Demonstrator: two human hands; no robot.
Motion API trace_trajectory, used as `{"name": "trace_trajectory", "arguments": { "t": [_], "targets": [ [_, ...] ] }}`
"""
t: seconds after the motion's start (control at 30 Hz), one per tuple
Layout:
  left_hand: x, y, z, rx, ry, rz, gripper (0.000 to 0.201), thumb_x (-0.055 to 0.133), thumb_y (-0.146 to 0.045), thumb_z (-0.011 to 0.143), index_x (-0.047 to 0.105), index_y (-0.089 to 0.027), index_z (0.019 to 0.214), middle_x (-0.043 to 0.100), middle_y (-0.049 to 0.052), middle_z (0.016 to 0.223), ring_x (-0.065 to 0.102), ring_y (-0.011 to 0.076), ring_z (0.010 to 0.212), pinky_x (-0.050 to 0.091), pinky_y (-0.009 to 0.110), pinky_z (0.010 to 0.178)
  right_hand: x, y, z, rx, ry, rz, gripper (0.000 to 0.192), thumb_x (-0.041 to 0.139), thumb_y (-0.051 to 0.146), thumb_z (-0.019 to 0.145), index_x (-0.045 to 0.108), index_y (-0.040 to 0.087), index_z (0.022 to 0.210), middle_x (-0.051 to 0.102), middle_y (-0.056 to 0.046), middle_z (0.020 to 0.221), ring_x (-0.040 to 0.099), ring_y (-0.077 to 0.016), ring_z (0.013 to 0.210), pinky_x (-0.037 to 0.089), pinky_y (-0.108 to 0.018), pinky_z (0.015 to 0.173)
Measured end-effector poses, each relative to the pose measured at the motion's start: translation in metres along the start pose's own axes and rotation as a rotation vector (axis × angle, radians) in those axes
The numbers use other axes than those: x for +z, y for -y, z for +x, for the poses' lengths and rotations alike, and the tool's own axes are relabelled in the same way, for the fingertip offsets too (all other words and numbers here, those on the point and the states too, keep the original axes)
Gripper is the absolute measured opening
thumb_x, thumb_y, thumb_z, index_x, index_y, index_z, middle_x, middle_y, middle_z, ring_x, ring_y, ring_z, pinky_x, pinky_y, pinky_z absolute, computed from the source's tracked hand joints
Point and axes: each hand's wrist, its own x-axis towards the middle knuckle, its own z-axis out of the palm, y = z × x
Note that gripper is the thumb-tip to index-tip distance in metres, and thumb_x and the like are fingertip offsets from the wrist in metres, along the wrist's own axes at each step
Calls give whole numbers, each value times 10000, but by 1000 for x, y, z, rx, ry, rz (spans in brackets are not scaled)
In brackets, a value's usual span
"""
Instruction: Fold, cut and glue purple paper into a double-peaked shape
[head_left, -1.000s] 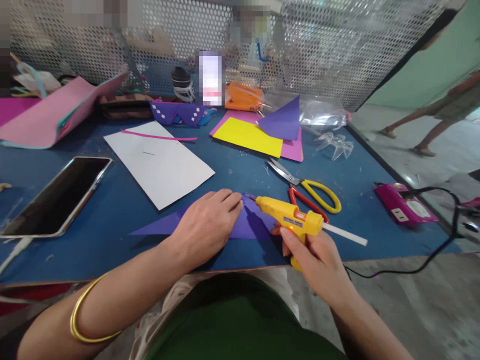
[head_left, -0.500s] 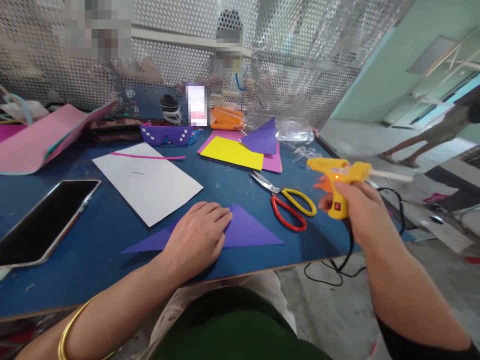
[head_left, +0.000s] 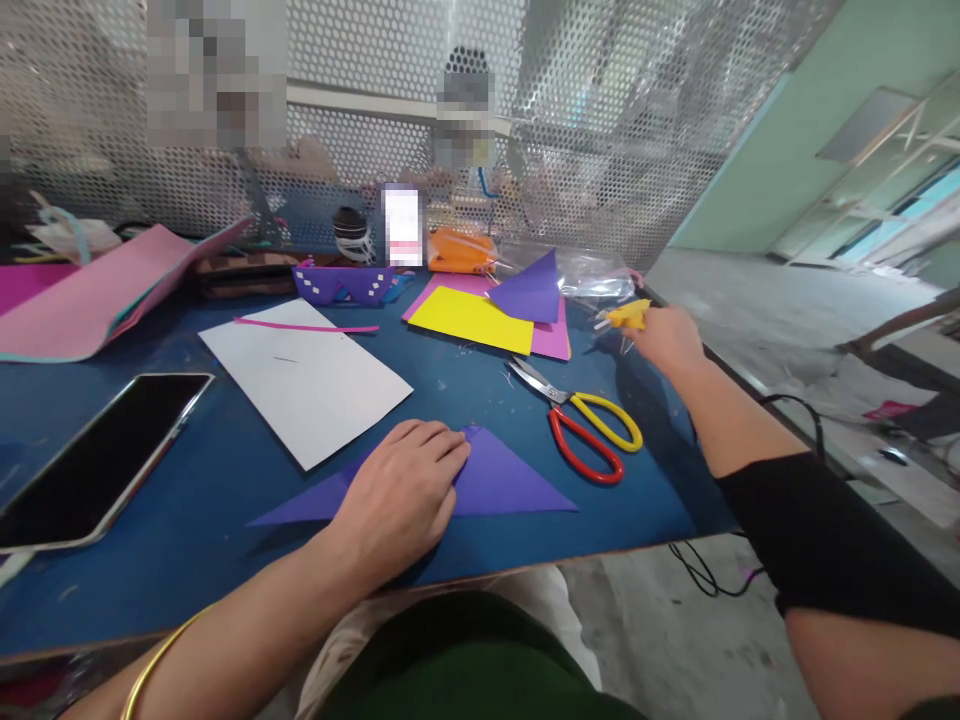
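Observation:
My left hand (head_left: 401, 492) lies flat on a folded purple paper triangle (head_left: 510, 482) near the front edge of the blue table (head_left: 187, 500). My right hand (head_left: 664, 338) reaches out to the far right side of the table and grips a yellow glue gun (head_left: 624, 316), mostly hidden behind the fingers. Red-and-yellow scissors (head_left: 589, 425) lie between my two hands.
A white sheet (head_left: 304, 375) with a pink strip (head_left: 307, 326) lies centre-left, a phone (head_left: 97, 455) at left. Yellow (head_left: 469, 318), pink and purple (head_left: 529, 290) papers, purple paper glasses (head_left: 341, 282) and plastic bags sit at the back by a perforated screen. A black cord (head_left: 705, 570) hangs off the right edge.
My right hand carried the glue gun from the purple triangle up and away to the table's far right. The left hand stayed on the triangle.

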Motion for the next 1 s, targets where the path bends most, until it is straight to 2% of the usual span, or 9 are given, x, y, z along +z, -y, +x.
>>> {"name": "trace_trajectory", "arguments": {
  "t": [0.1, 0.17, 0.23, 0.27, 0.37, 0.47, 0.57, 0.7, 1.0],
  "targets": [
    [-1, 2, 0, -36, 7, -56, 377, 497, -108, 850, 713, -137, 1157, 723, 108, 1217, 635, 267, 1126, 488, 452, 997, -8, 3, -2, -21, -28, 1, 371, 653, 377, 958, 606, 188, 1274, 609, -102, 1313, 634, -245, 1116, 549, -460, 935],
    [-2, 3, 0, -51, 5, -89, 372, 497, -98, 847, 719, -138, 1143, 727, 103, 1198, 641, 261, 1112, 494, 449, 994, -14, 10, -15, -45, -79, 36, 390, 656, 345, 953, 603, 136, 1279, 588, -153, 1344, 601, -288, 1186, 500, -507, 997],
    [-3, 4, 0, -57, -4, -114, 364, 498, -89, 844, 725, -134, 1124, 735, 98, 1171, 646, 257, 1095, 498, 448, 994, -17, 24, -38, -121, -106, 126, 355, 554, 239, 988, 594, 36, 1277, 564, -285, 1355, 547, -368, 1265, 402, -574, 1050],
    [-4, 4, -1, -58, -9, -122, 360, 499, -86, 841, 728, -134, 1114, 739, 95, 1160, 648, 257, 1090, 499, 451, 993, -16, 34, -53, -188, -84, 190, 355, 515, 227, 999, 582, 67, 1308, 596, -263, 1341, 571, -350, 1246, 409, -548, 1041],
    [-4, 4, -1, -56, -28, -125, 348, 503, -79, 831, 736, -140, 1082, 743, 90, 1125, 649, 261, 1071, 503, 461, 979, -5, 70, -101, -435, 133, 405, 271, 590, 220, 951, 636, 230, 1218, 750, -67, 1138, 680, -227, 1094, 490, -391, 972],
    [-4, 3, -1, -55, -32, -105, 328, 503, -82, 829, 741, -142, 1046, 735, 95, 1085, 651, 263, 1037, 509, 462, 951, 12, 104, -131, -575, 380, 544, 183, 710, 194, 844, 676, 252, 1014, 772, 19, 909, 723, -167, 867, 536, -298, 814],
    [-4, 3, -1, -59, -21, -90, 317, 504, -84, 831, 735, -151, 1037, 729, 91, 1071, 648, 260, 1029, 508, 459, 941, 24, 123, -133, -596, 527, 597, 165, 771, 166, 749, 655, 228, 848, 727, 34, 757, 687, -153, 722, 502, -272, 658],
    [-4, 3, -1, -55, 7, -103, 314, 505, -82, 825, 722, -161, 1038, 733, 74, 1050, 644, 255, 1034, 495, 452, 949, 28, 127, -123, -592, 637, 630, 166, 777, 177, 715, 632, 219, 785, 669, 44, 691, 639, -140, 666, 457, -259, 607],
    [-5, 0, -2, -60, 27, -107, 295, 513, -78, 829, 707, -151, 1038, 734, 83, 1057, 643, 258, 1040, 481, 450, 971, 25, 131, -129, -549, 687, 588, 181, 753, 182, 689, 595, 228, 763, 607, 47, 653, 572, -141, 625, 391, -264, 571]
  ]
}}
